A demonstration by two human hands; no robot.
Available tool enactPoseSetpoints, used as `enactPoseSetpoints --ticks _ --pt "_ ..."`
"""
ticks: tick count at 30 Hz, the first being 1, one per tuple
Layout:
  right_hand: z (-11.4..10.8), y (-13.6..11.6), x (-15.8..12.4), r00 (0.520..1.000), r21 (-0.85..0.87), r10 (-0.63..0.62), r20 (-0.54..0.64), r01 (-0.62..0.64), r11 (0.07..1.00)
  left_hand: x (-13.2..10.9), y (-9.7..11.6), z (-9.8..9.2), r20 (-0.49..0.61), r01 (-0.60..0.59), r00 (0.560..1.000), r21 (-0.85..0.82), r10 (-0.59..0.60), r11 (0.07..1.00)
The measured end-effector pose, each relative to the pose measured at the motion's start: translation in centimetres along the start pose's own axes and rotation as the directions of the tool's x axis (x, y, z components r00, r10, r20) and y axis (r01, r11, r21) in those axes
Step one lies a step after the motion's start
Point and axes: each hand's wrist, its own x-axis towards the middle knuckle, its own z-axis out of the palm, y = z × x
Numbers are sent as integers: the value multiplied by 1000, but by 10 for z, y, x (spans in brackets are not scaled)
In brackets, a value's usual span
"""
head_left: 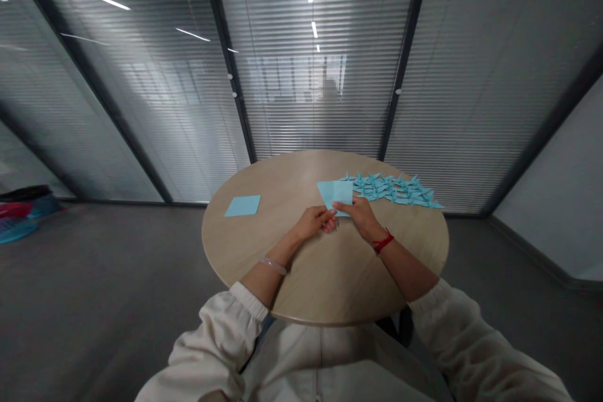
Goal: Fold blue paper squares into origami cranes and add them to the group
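Observation:
A light blue sheet of paper [343, 191], partly folded, is held between my two hands over the middle of the round table. My left hand [318, 222] has its fingers curled at the paper's lower left edge. My right hand [362, 213] pinches the paper at its lower right, thumb on top. Behind and to the right of my right hand lie several folded blue paper pieces [393, 190] with pointed tips, packed close together. Flat on the table's left part is a blue paper [243, 205].
The round wooden table [330, 289] stands before a wall of glass panels with blinds [311, 125]. On the floor at the far left is a dark-rimmed container [26, 210] with red and blue on it.

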Motion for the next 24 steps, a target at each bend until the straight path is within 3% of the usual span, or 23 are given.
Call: enactPoseSetpoints --ticks 4,10,16,19,22,24 --pt "1 -1 -1 1000 -13 1 -5 -1 1000 1 -1 -2 5 -13 1000 -9 13 1000" --pt "1 -3 -2 1000 -9 -7 -13 7 1000 1 2 -3 86 69 994 -101 -60 993" --pt "-1 -3 -2 1000 -44 -29 -10 29 999 -1 3 -3 80 1 997 -30 1 1000" --pt "-2 0 0 999 -35 -26 -28 25 999 -2 6 -5 25 -23 999 25 23 999" --pt "-2 2 2 999 -37 -5 -54 3 999 -1 10 -8 -126 -69 989 54 76 996" --pt "-1 3 2 998 -43 13 -53 -16 999 0 13 -10 -241 -110 965 -22 102 994"
